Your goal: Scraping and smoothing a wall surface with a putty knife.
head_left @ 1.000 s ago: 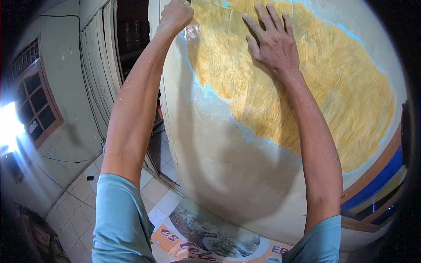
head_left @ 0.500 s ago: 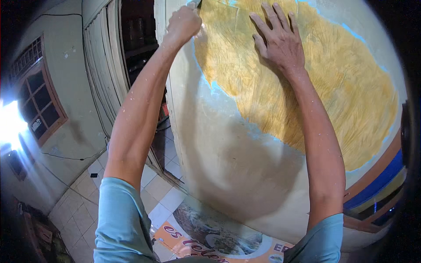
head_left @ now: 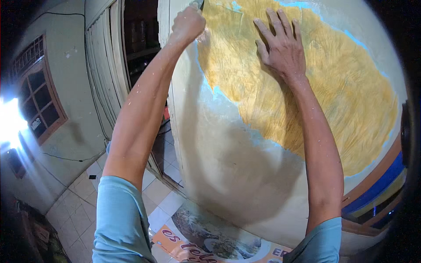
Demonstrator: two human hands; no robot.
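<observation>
Before me is a pale wall (head_left: 210,166) with a large ochre, streaky patch (head_left: 351,105) of bare surface, edged in light blue paint. High at the patch's left edge, my left hand (head_left: 188,25) is closed in a fist around what looks like a scraper (head_left: 201,4); only a bit of its grey blade shows, the rest cut off by the picture's top or hidden by the fingers. My right hand (head_left: 283,48) rests on the upper part of the patch, fingers spread and nothing in it. Pale specks dot both forearms.
A printed banner (head_left: 219,236) lies on the tiled floor at the wall's foot. Left of the wall is a dark doorway (head_left: 140,35) beside wooden panels. A bright lamp (head_left: 11,122) shines near a brown-framed window (head_left: 39,96). Brown-framed panes (head_left: 377,188) sit at lower right.
Both hands show slightly lower and farther right in the picture, and the whole view has shifted a little. My left fist keeps its grip; my right hand stays spread on the patch.
</observation>
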